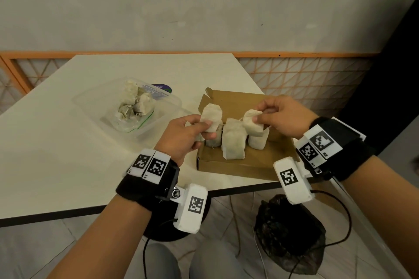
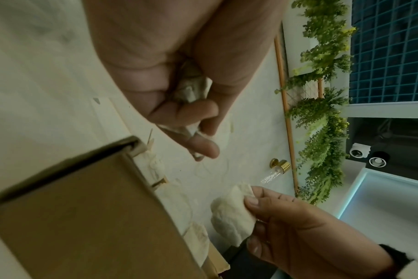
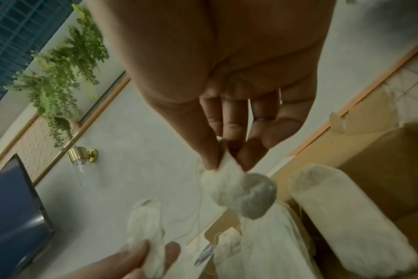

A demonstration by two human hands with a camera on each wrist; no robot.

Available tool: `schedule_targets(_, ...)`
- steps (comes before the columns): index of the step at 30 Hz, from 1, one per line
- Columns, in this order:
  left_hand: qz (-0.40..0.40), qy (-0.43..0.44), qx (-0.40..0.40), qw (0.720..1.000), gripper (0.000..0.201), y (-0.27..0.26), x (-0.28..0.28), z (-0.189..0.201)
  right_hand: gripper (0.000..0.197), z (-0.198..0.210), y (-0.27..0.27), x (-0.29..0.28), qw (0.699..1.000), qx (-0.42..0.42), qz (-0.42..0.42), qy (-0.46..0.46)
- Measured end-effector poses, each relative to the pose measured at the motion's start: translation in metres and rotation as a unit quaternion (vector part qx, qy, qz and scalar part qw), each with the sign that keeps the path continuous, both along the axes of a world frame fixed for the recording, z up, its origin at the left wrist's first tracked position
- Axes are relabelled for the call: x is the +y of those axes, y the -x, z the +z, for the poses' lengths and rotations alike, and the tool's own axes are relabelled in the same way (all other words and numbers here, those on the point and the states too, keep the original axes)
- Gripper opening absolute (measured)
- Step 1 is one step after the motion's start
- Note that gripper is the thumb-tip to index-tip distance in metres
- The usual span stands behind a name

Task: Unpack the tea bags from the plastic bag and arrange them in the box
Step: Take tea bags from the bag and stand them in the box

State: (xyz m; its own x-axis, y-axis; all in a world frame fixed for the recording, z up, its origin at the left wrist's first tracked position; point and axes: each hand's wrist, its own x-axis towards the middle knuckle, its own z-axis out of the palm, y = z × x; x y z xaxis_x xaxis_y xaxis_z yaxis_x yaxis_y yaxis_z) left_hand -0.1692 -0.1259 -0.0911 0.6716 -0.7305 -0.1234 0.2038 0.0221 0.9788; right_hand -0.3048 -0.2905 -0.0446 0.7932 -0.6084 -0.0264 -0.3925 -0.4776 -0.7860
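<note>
An open brown cardboard box [image 1: 235, 166] sits at the table's near right edge with several white tea bags [image 1: 233, 140] standing upright in it. My left hand [image 1: 188, 133] pinches a tea bag [image 1: 212, 116] over the box's left end. My right hand [image 1: 278, 116] pinches another tea bag [image 1: 252, 123] over the box's middle. A clear plastic bag [image 1: 129, 104] holding several crumpled tea bags lies to the left of the box. In the left wrist view the left hand's fingers [image 2: 198, 113] curl round a tea bag [image 2: 193, 90]. In the right wrist view fingertips [image 3: 210, 156] pinch the top of a bag [image 3: 236, 186].
The white table [image 1: 56, 142] has its front edge just below the box. A dark blue item [image 1: 163, 88] lies behind the plastic bag. A black bin bag [image 1: 288, 233] and cables sit on the floor under the right wrist. A wall stands behind the table.
</note>
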Motion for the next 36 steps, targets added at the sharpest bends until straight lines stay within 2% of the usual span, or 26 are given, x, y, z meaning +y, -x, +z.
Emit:
schedule_targets(2, 0.004, -0.001, 0.005, 1.000, 0.006, 0.002, -0.004, 0.000, 0.022, 0.003, 0.002, 0.001, 0.999, 0.007, 0.024, -0.029)
schedule_targets(6, -0.010, -0.012, -0.007, 1.000, 0.005, 0.008, -0.012, -0.001, 0.011, 0.008, 0.000, 0.009, 0.991, -0.040, 0.065, -0.106)
schedule_targets(9, -0.033, -0.009, -0.005, 0.999, 0.007, 0.012, -0.016, 0.000, 0.009, 0.007, -0.009, 0.016, 0.988, -0.058, 0.064, -0.130)
schedule_targets(13, -0.050, -0.014, 0.012, 0.999, 0.011, 0.014, -0.015, 0.000, 0.010, 0.004, -0.022, 0.022, 0.990, -0.058, 0.033, -0.122)
schedule_targets(16, -0.060, -0.009, 0.020, 0.998, 0.013, 0.011, -0.012, -0.001, 0.020, 0.002, -0.029, 0.025, 0.992, -0.052, 0.011, -0.116)
schedule_targets(18, -0.063, -0.004, 0.028, 0.998, 0.012, 0.009, -0.010, 0.000, 0.006, 0.002, -0.032, 0.030, 0.992, -0.052, 0.004, -0.119)
schedule_targets(20, -0.062, 0.002, 0.033, 0.998, 0.013, 0.009, -0.010, 0.000, 0.010, 0.002, -0.035, 0.033, 0.991, -0.054, -0.008, -0.121)
schedule_targets(26, -0.054, 0.013, 0.066, 0.996, 0.037, 0.014, -0.013, 0.004, 0.016, 0.008, -0.041, 0.037, 0.982, -0.102, -0.071, -0.139)
schedule_targets(29, -0.060, 0.017, 0.061, 0.996, 0.035, 0.014, -0.013, 0.004, 0.010, 0.008, -0.043, 0.038, 0.986, -0.089, -0.070, -0.121)
schedule_targets(33, -0.074, 0.034, 0.058, 0.995, 0.023, 0.014, -0.011, 0.002, 0.013, 0.007, -0.042, 0.038, 0.988, -0.081, -0.072, -0.112)
schedule_targets(36, -0.078, 0.035, 0.065, 0.994, 0.025, 0.015, -0.012, 0.002, 0.015, 0.006, -0.041, 0.041, 0.988, -0.091, -0.077, -0.103)
